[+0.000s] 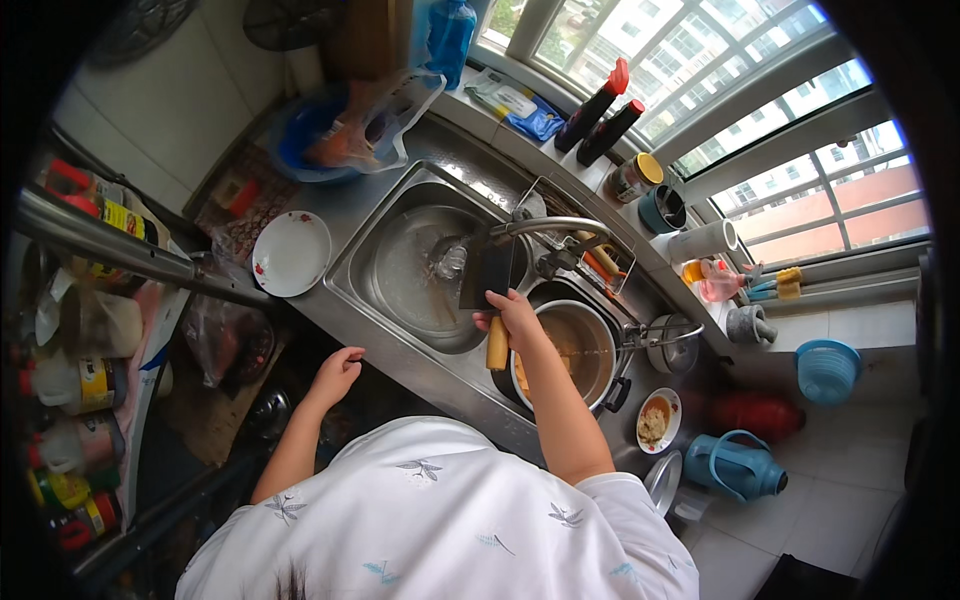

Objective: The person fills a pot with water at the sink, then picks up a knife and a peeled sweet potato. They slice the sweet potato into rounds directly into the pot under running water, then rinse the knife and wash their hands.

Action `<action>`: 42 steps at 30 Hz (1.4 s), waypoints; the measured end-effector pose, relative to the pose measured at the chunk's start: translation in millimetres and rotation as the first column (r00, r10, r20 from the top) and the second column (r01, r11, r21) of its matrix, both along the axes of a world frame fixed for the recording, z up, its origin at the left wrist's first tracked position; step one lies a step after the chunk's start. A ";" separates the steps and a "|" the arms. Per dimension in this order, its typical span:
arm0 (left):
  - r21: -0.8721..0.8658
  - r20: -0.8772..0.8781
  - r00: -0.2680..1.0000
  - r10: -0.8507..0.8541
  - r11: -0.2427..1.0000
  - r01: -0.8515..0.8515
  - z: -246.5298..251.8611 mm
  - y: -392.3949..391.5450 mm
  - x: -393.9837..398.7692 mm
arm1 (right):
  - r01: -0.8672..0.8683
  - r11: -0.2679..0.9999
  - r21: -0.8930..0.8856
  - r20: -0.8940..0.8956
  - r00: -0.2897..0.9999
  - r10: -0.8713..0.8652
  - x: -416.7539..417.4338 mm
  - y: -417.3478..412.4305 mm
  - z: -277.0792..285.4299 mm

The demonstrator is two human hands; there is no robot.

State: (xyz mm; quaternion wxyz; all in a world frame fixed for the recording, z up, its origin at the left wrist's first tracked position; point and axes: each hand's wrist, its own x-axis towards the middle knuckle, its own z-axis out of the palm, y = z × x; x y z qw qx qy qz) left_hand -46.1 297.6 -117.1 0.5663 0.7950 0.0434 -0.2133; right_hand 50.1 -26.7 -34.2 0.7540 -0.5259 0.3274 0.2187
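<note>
My right hand [511, 319] grips a kitchen cleaver [487, 271] where its dark blade meets the wooden handle, with the handle's end pointing towards me. The blade is over the right part of a steel sink basin [397, 247], beside the curved metal faucet [555, 225]. Water and a clear, shiny stream or splash show in the basin. Under my right forearm stands a steel pot [592, 337] with pieces in liquid, partly hidden by the arm. My left hand [339, 375] holds nothing, its fingers loosely curled near the counter's front edge.
Left of the sink lies a white floral plate [292, 253]; behind it is a blue basin [292, 142] with a plastic bag. A wire rack [600, 262] stands behind the faucet. Right of the pot are a bowl of food [658, 421] and a blue thermos jug [731, 466]. Bottles line the windowsill.
</note>
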 end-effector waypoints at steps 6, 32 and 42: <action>0.041 0.030 0.998 -0.048 0.998 0.046 14.8 -13.7 10.9 | -0.265 0.048 -0.963 -0.158 0.698 0.698 5.8 5.2 -0.1; 0.164 0.089 0.980 -0.180 0.973 0.164 29.8 -22.7 4.9 | -0.307 -0.073 -0.949 -0.275 0.692 0.668 56.6 -56.7 -54.3; 0.191 0.112 0.970 -0.217 0.962 0.193 30.0 -16.4 6.7 | -0.149 -0.108 -0.983 -0.179 0.645 0.743 31.4 -72.6 -54.9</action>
